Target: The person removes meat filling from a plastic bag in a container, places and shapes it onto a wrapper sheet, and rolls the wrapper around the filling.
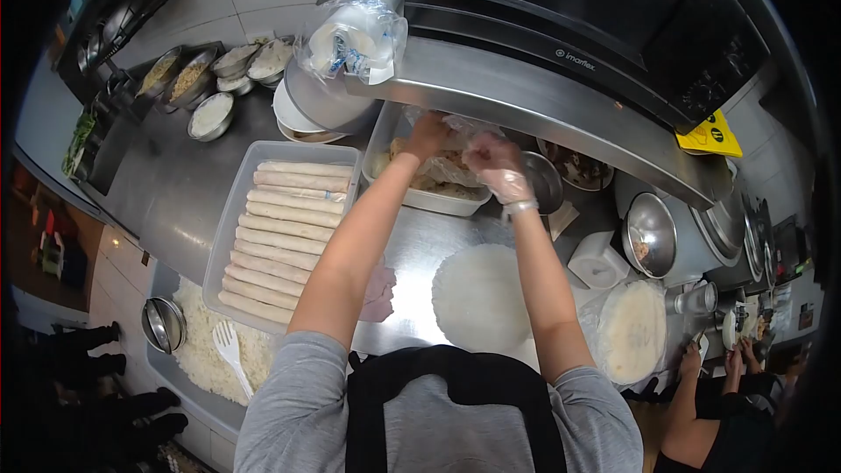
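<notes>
Both arms reach to a white tub (448, 204) under the steel shelf, which holds food under clear plastic. My left hand (427, 135) is bare, with its fingers bent at the plastic film (455, 129). My right hand (495, 165) wears a clear plastic glove and is curled over the tub's right part; what it holds, if anything, is unclear. A round white wrapper sheet (481, 298) lies on the steel counter nearer to me. Left of it, a plastic tray (253, 160) holds several pale rolls (285, 236) in a row. A pink cloth (379, 294) lies beside the tray.
The steel shelf (526, 83) with a black oven (578, 9) overhangs the tub. Metal bowls (650, 232) and stacked wrappers (632, 333) stand at right. A bin of white grated food (197, 315) with a fork (229, 350) sits lower left. A co-worker's arms (692, 394) show far right.
</notes>
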`<state>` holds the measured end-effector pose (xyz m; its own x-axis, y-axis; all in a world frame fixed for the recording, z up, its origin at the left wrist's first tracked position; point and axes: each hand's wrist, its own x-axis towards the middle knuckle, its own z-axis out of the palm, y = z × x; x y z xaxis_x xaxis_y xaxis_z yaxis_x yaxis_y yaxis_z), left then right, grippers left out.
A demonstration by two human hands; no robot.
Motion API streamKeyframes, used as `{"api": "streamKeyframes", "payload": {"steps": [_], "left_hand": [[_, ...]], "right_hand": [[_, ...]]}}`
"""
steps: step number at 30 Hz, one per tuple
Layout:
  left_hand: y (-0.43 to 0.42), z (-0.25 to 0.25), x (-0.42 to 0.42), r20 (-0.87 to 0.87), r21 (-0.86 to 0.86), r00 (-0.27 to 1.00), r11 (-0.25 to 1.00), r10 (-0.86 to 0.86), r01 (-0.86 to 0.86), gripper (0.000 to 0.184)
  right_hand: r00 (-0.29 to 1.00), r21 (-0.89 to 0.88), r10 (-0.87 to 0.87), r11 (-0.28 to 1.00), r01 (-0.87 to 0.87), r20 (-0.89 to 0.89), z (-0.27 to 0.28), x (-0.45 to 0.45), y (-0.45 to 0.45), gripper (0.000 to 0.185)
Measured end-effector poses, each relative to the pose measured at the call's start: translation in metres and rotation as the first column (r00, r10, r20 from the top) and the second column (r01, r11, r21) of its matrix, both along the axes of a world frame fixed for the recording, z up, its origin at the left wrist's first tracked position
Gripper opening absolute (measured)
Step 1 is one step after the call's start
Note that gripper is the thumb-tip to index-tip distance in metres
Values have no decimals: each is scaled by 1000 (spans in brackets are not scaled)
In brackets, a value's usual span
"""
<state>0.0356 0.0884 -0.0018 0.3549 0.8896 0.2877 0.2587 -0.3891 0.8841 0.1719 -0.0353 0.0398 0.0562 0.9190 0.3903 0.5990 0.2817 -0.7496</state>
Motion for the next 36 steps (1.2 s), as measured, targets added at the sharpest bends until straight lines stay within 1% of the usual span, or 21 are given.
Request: {"api": "streamKeyframes", "payload": {"steps": [1, 3, 5, 7, 8, 9, 10, 11, 12, 13, 14, 15, 17, 19, 21, 24, 26, 29, 32, 34, 36], "left_hand": [[5, -3, 1, 69, -30, 996, 998, -57, 59, 41], [7, -10, 2, 140, -61, 983, 990, -117, 127, 41], [6, -6, -3, -67, 92, 993, 990, -99, 105, 42], [-11, 8, -18, -197, 48, 976, 994, -89, 100, 43], [-18, 17, -25, -320, -1, 943, 996, -88, 92, 44], [-12, 11, -31, -318, -1, 945, 996, -80, 84, 44], [-5, -5, -37, -344, 20, 934, 994, -94, 108, 49], [-2, -16, -43, -368, 39, 924, 991, -108, 132, 54], [-2, -15, -51, -362, 32, 926, 991, -107, 127, 54], [-2, -12, -57, -473, -52, 877, 996, -85, 68, 77], [-5, -8, -58, -577, -127, 813, 992, -78, 4, 100], [-7, -11, -55, -575, -135, 814, 991, -87, 11, 100], [-7, -17, -48, -506, -276, 862, 950, -17, -143, 125], [0, -24, -48, -525, -360, 847, 923, -84, -132, 128], [2, -33, -51, -538, -452, 830, 881, -144, -140, 131], [-1, -34, -61, -503, -447, 861, 877, -81, -178, 132], [-2, -11, -68, -317, -609, 912, 793, -259, 14, 118], [3, -26, -59, -100, -722, 977, 690, -187, 58, 106], [11, -35, -54, 68, -722, 958, 649, -278, 240, 100], [6, -24, -57, 125, -747, 947, 600, -296, 286, 101], [5, -7, -58, 178, -755, 934, 566, -310, 331, 101]], "right_hand": [[939, 76, -71, 996, 48, 336, 2, -3, 1, 16], [919, 46, -198, 980, 194, 342, -18, -19, 16, 18], [834, 128, -213, 977, 171, 509, -31, -28, 27, 17], [725, 279, -227, 959, 49, 651, -53, -15, 43, 18], [800, -21, 101, 994, -110, 592, -46, -4, 42, 19], [806, -299, 403, 908, -293, 434, -35, 8, 40, 20], [784, -271, 460, 886, -376, 416, -16, 18, 37, 17], [889, -322, 455, 851, -415, 55, 10, 23, 21, 16], [861, -462, 233, 765, -449, -452, 21, 36, 17, 20], [864, -189, 245, 915, -356, -440, 13, 43, 23, 32], [986, -154, 151, 975, -160, -69, 9, 48, 42, 40], [953, -48, 1, 999, 14, 302, 2, 51, 62, 49], [967, -169, -37, 982, 82, 253, -33, 44, 89, 60], [978, -282, -70, 951, 126, 199, -47, 25, 105, 72], [915, -383, -214, 857, 344, 343, -58, 6, 111, 84], [949, -404, -229, 864, 301, 216, -111, 20, 144, 79], [965, -396, -219, 881, 258, 142, -122, 25, 146, 75], [951, -333, -266, 892, 305, 160, -138, 34, 144, 71], [976, -335, -208, 917, 216, 60, -121, 19, 132, 62], [949, -307, -272, 927, 215, -158, -127, 21, 127, 59], [982, -212, -161, 967, 138, -94, -147, 35, 147, 55]]}}
